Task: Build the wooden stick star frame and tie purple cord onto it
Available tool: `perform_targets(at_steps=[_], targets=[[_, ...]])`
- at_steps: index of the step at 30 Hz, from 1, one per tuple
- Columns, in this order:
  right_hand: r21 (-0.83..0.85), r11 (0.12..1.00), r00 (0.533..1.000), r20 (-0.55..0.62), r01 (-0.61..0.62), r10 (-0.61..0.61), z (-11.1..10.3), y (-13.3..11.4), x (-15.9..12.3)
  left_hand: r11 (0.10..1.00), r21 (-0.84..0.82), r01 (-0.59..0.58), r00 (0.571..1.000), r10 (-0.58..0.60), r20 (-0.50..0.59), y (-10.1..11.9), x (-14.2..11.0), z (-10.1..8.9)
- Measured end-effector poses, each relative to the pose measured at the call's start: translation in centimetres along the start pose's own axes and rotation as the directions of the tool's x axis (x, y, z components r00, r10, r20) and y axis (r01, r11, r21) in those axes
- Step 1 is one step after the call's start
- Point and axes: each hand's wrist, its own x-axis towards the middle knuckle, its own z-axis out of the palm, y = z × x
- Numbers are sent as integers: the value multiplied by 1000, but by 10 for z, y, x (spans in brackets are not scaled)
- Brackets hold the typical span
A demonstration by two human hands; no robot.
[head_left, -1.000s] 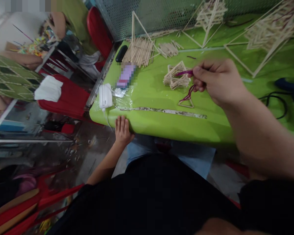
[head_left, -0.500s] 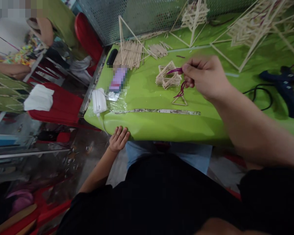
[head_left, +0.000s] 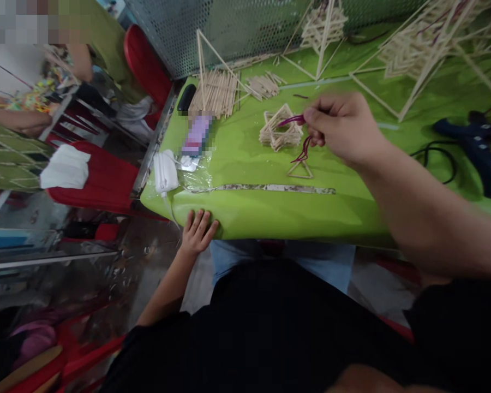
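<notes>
My right hand [head_left: 337,123] is closed in a pinch on a purple cord [head_left: 291,120] above the green table [head_left: 245,213]. One part of the cord runs left to a star-shaped stack of thin wooden sticks [head_left: 281,128]. Another part hangs from my fingers toward a small stick triangle [head_left: 300,170], just in front of the stack. My left hand [head_left: 197,232] lies on the table's near edge, fingers spread, with nothing in it. A patterned strip [head_left: 276,188] lies on the cloth between the hands.
Bundled sticks [head_left: 216,93], a phone [head_left: 196,134] and a white adapter [head_left: 166,173] are on the left. Larger stick frames [head_left: 409,60] stand at the back right. A dark blue glue gun [head_left: 478,147] with a cable lies at right. Another person [head_left: 102,43] is at upper left.
My left hand's fingers have spread a little wider on the table edge. My right hand and the purple cord stay almost where they were.
</notes>
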Motion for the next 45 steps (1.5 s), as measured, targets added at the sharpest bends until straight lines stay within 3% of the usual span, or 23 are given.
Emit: perform_targets(at_steps=[5,12,15,21,25,29,34,37,41,45], targets=[[-87,995,999,-12,40,-41,2,-6,-4,1000,10,5,994,-4,-111,0,2,8],[-151,986,995,88,66,-53,14,-39,-9,997,23,73,997,-73,-27,-7,9,-5],[-151,987,991,129,63,-44,20,-46,-11,998,43,38,997,-35,-68,-9,15,-9],[-139,988,983,178,62,-37,29,-35,-11,999,15,36,999,-36,26,-10,31,-14],[-156,983,976,208,98,-65,32,-24,-6,995,35,-98,986,102,-130,-5,48,-23],[-188,965,963,231,183,-137,35,-13,1,987,62,-147,976,155,-150,-1,63,-31],[-227,961,968,228,160,-107,37,-11,6,991,52,-120,988,124,-90,-7,61,-28],[-250,959,968,242,131,-69,35,-15,7,999,23,-27,999,26,27,-13,57,-25],[-255,961,971,233,105,-44,29,-15,9,996,5,91,979,-90,183,-14,56,-24],[-259,963,982,186,74,-26,23,-6,11,995,-7,100,972,-96,216,-12,56,-28]])
